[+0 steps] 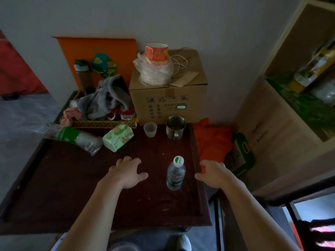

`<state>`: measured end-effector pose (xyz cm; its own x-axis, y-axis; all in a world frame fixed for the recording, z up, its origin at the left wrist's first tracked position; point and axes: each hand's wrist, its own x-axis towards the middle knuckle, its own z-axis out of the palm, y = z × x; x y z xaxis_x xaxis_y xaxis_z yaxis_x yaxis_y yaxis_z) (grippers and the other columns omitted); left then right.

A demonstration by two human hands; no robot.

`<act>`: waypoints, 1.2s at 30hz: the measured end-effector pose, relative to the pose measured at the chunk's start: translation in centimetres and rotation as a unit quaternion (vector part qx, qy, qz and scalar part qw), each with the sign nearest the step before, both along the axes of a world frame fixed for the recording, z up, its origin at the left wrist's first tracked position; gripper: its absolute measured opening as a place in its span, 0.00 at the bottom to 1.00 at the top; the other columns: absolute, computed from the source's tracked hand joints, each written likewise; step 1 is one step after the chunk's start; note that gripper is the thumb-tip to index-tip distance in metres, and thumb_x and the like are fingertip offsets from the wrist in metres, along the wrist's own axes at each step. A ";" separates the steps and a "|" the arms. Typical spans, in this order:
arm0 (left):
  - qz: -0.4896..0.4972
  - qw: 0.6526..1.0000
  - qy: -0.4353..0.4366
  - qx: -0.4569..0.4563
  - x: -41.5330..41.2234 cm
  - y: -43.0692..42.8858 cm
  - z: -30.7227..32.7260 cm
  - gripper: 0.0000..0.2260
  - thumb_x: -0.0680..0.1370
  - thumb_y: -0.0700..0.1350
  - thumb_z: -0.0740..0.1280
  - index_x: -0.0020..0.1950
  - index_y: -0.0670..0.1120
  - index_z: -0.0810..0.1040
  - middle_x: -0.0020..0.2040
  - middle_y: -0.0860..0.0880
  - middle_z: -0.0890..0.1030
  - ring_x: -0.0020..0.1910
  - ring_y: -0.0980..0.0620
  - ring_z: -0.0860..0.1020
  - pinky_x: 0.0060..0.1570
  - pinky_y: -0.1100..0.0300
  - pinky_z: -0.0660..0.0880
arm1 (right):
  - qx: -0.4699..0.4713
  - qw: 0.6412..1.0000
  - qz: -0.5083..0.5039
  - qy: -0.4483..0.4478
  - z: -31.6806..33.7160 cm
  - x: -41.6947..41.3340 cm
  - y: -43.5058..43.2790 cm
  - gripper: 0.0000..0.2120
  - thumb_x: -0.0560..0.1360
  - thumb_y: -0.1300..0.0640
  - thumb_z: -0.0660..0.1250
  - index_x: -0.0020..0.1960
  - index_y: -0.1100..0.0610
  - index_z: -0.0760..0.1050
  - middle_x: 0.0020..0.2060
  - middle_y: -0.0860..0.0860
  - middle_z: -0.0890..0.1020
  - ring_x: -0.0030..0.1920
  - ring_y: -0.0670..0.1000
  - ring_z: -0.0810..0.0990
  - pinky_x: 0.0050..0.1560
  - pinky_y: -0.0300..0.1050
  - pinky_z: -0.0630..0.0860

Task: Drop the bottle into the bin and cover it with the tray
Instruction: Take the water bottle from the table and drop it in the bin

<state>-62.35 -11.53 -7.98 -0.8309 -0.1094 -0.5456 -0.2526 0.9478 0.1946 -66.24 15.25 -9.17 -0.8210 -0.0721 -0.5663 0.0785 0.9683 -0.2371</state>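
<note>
A lived-in home room is showing here: household clutter is crowding the dark wooden bench point(72, 187), with crumpled clothes point(105, 100) and a cardboard box point(168, 98) sitting at its far edge, a tissue pack point(118, 136) lying before them, and a cupboard point(282, 124) standing to its right.

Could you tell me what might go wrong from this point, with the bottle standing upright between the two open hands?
The bottle stands upright near the table's right edge; a clumsy reach by the right hand could tip it or knock it off. The left hand is also free. No bin shows in this view, so carrying the bottle out of sight may invite a fumble.
</note>
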 end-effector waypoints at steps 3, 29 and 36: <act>0.012 0.999 0.001 0.030 -1.5 0.9 -0.8 0.29 0.76 0.60 0.63 0.74 0.52 0.62 0.75 0.47 0.62 0.73 0.44 0.61 0.70 0.45 0.64 | -0.011 1.000 0.022 -0.009 -0.9 -1.5 0.3 0.31 0.76 0.44 0.66 0.75 0.51 0.63 0.72 0.55 0.69 0.72 0.60 0.65 0.71 0.57 0.65; 0.015 0.989 0.029 0.142 -0.5 3.1 -17.5 0.40 0.70 0.57 0.72 0.77 0.52 0.56 0.78 0.47 0.52 0.77 0.46 0.50 0.74 0.48 0.59 | -0.287 0.954 -0.083 -0.016 -15.9 0.2 -3.6 0.38 0.66 0.53 0.78 0.71 0.44 0.65 0.61 0.41 0.68 0.67 0.46 0.67 0.69 0.45 0.66; -0.009 0.997 0.047 0.067 -0.3 3.6 -19.2 0.39 0.70 0.60 0.70 0.76 0.54 0.56 0.79 0.44 0.47 0.77 0.41 0.45 0.74 0.42 0.50 | -0.290 0.953 -0.085 -0.009 -16.4 -0.1 -3.7 0.36 0.68 0.52 0.77 0.71 0.43 0.65 0.59 0.39 0.67 0.66 0.44 0.66 0.69 0.44 0.64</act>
<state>-62.61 -7.97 -27.15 -0.8800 -0.0251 -0.4743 -0.2099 0.9163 0.3410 -66.37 11.60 -25.53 -0.8395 -0.2449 -0.4850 0.2306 0.6476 -0.7262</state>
